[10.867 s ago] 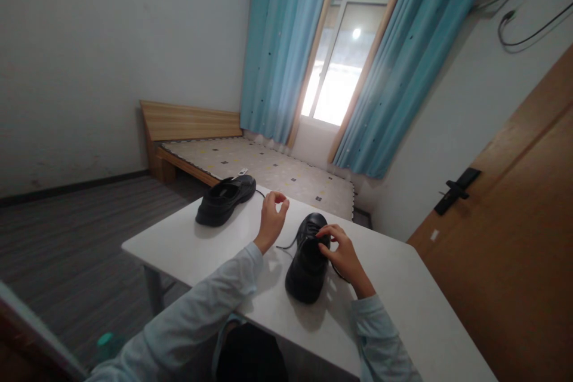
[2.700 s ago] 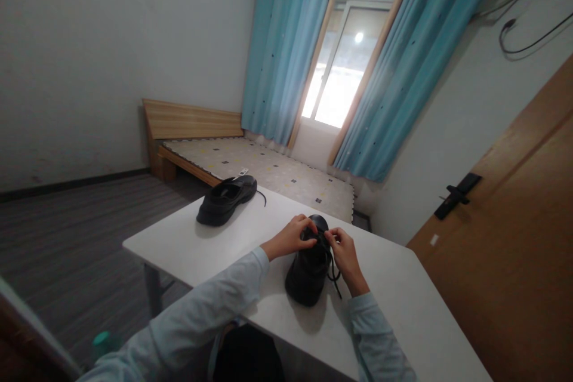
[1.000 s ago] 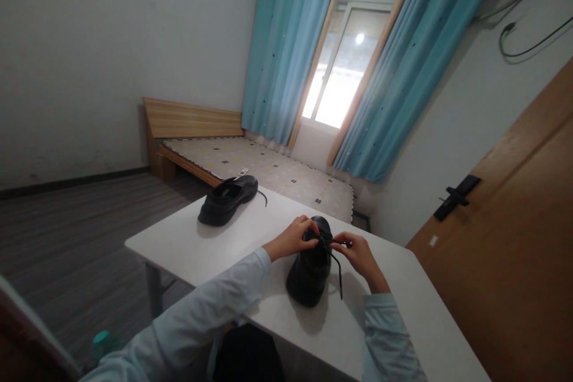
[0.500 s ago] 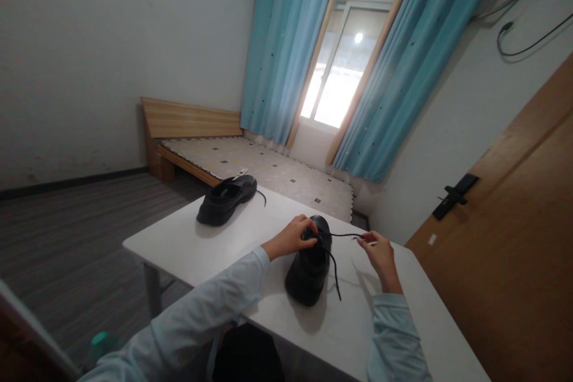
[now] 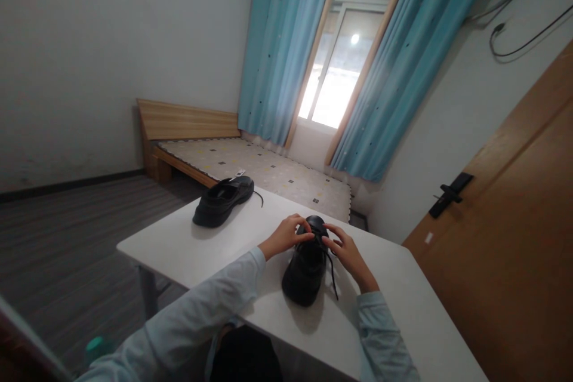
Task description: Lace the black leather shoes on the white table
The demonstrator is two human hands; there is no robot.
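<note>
A black shoe (image 5: 305, 274) stands on the white table (image 5: 380, 322), its heel toward me and its toe pointing away. My left hand (image 5: 289, 235) is at the left side of its lacing, thumb and fingers bent around something too small to make out. From the right, my right hand (image 5: 347, 249) reaches to the same lacing, its thumb and forefinger at the laces; what lies between them is too small to tell. One black lace end hangs down on the shoe's right side.
Another black shoe (image 5: 222, 202) with a loose lace sits at the table's far left. Beyond the table is a bed (image 5: 277, 170) below a curtained window. A wooden door (image 5: 505, 239) stands at the right, and a green object (image 5: 96, 346) is at lower left.
My right hand has moved left, from holding a lace stretched out to the right, to the shoe's lacing. My left hand has stayed at the shoe. The view has shifted slightly.
</note>
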